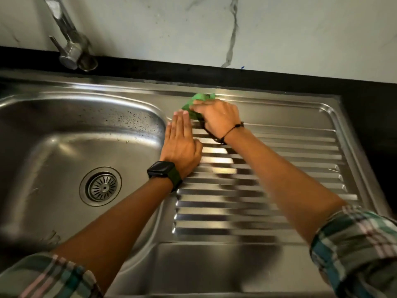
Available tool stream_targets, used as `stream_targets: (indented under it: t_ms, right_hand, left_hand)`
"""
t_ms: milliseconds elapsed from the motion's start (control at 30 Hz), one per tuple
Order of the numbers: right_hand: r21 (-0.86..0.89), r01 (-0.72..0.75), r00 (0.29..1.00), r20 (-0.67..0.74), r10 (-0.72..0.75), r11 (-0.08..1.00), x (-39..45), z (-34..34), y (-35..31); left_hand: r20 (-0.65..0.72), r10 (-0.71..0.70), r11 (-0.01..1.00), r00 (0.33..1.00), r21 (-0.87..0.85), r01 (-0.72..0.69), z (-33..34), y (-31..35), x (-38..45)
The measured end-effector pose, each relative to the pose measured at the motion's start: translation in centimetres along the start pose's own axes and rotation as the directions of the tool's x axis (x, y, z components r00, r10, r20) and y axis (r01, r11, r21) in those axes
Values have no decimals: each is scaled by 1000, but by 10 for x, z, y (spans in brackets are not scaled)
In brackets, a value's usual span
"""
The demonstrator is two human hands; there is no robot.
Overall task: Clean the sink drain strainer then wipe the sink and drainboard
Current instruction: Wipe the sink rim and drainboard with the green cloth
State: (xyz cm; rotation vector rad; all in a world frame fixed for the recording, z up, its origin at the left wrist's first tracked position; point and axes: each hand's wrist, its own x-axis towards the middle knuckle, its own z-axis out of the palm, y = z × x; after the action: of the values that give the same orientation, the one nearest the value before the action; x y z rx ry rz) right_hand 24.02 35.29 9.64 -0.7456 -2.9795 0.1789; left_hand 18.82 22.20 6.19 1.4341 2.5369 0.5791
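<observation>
Wall [300,29]: pale marble-look panel with grey veins, fills the top of the frame.
Counter [369,108]: black surface, runs as a band behind the steel unit and down the right edge of the frame.
Drainboard [279,168]: ribbed steel tray, occupies centre and right of the frame; a flat steel panel lies below the ribs at bottom centre.
Sink [53,130]: steel basin, left half of the frame; water droplets cling to its far wall at upper centre-left.
Sleeves [361,250]: checked green, white and pink fabric, rolled up on both forearms, at the bottom corners of the frame.
Tap [68,39]: steel, upper left of the frame, its base standing on the counter strip behind the basin.
Left hand [181,145]: flat, fingers straight and pressed together, palm down on the left edge of the ribs beside the basin rim; fingertips just beside the cloth.
Right hand [217,119]: fingers curled over the cloth, pressing it onto the upper left corner of the tray; slightly blurred.
Drain strainer [101,186]: round slotted steel piece, seated in the basin floor, lower left of centre.
Watch [163,171]: black, square face, on the left wrist.
Cloth [194,103]: green, crumpled, mostly hidden under the right hand, just above centre of the frame.
Wrist cord [232,130]: thin black string around the right wrist.
</observation>
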Motion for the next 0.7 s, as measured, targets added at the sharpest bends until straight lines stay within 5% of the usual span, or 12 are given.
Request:
stream_targets:
  t_ms: [100,233,467,533,633,700]
  right_hand:
    - [17,-144,989,-38,145,989,-41,-10,64]
    - [-47,-566,825,-12,566,823,-99,-35,170]
    - [-41,-757,653,-66,754,652,-87,-31,141]
    - [-50,-714,700,-50,712,698,-77,-28,105]
    - [-1,-437,900,-17,436,900,-53,-15,21]
    - [41,-267,963,-24,268,963,-38,-3,-32]
  left_hand:
    - [22,-12,1000,1000,2,12,0,-4,-2]
    - [44,19,1000,999,9,-19,-1,-4,0]
    - [34,46,998,998,-33,-44,-1,-4,2]
    - [24,49,997,998,-52,-48,-1,-4,3]
    - [1,53,995,999,-84,-53,0,-4,3]
    - [-8,57,994,998,-89,-57,0,-4,3]
